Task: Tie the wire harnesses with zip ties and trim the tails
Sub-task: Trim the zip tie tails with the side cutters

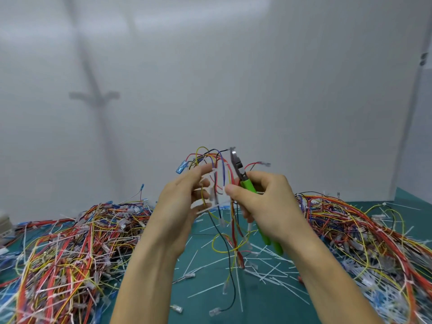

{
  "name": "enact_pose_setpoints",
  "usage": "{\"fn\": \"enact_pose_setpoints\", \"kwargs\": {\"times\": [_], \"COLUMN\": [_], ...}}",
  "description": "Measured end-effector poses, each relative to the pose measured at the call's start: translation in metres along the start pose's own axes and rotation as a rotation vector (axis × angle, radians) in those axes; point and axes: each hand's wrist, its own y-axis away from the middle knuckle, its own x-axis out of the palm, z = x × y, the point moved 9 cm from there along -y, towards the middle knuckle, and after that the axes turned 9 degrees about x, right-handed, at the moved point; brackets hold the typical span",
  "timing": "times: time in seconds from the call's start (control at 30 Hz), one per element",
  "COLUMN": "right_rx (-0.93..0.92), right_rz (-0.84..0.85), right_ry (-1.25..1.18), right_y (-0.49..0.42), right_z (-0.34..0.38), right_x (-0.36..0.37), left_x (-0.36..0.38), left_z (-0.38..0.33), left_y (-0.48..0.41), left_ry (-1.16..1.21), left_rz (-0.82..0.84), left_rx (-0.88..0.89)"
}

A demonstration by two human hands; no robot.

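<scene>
Two wire heaps (pixel 70 249) flank cut tails (pixel 268 272) littering the mat (pixel 201 307).

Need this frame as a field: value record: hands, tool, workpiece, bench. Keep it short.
left_hand: left hand holds multicoloured wire harness above the bench
right_hand: right hand grips green-handled cutters, head pointing up beside the harness
zip_tie: too blurred to tell
piles: left heap of tangled wires; right heap of tangled wires
bench: teal mat littered with white cut zip-tie tails
</scene>
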Motion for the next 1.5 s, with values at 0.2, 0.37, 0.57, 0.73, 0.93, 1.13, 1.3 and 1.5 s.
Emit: {"fn": "enact_pose_setpoints", "kwargs": {"times": [0.2, 0.37, 0.57, 0.73, 0.93, 1.13, 1.3, 1.5], "right_rx": [0.034, 0.05, -0.095, -0.061, -0.138, -0.185, -0.199, -0.211], "right_rz": [-0.013, -0.065, -0.18, 0.043, 0.073, 0.027, -0.008, -0.023], "right_ry": [-0.041, 0.083, 0.389, 0.626, 0.665, 0.693, 0.674, 0.657], "right_y": [-0.004, -0.003, 0.005, 0.008, 0.012, 0.016, 0.015, 0.016], "right_z": [-0.004, -0.003, 0.018, 0.013, 0.021, 0.027, 0.029, 0.03], "right_x": [-0.011, -0.018, -0.027, -0.016, -0.008, -0.002, -0.001, -0.002], "left_x": [0.014, 0.011, 0.006, 0.003, 0.0, 0.005, 0.005, 0.007], "left_z": [0.002, 0.001, -0.003, -0.001, 0.002, 0.004, 0.004, 0.006], "left_y": [0.006, 0.002, -0.002, -0.003, -0.004, -0.004, -0.003, -0.002], "left_ry": [0.191, 0.311, 0.364, 0.412, 0.378, 0.343, 0.347, 0.343], "left_rz": [0.245, 0.18, 0.034, -0.042, -0.074, -0.035, -0.039, -0.035], "left_rx": [-0.043, -0.011, 0.074, 0.083, 0.088, 0.086, 0.076, 0.076]}}
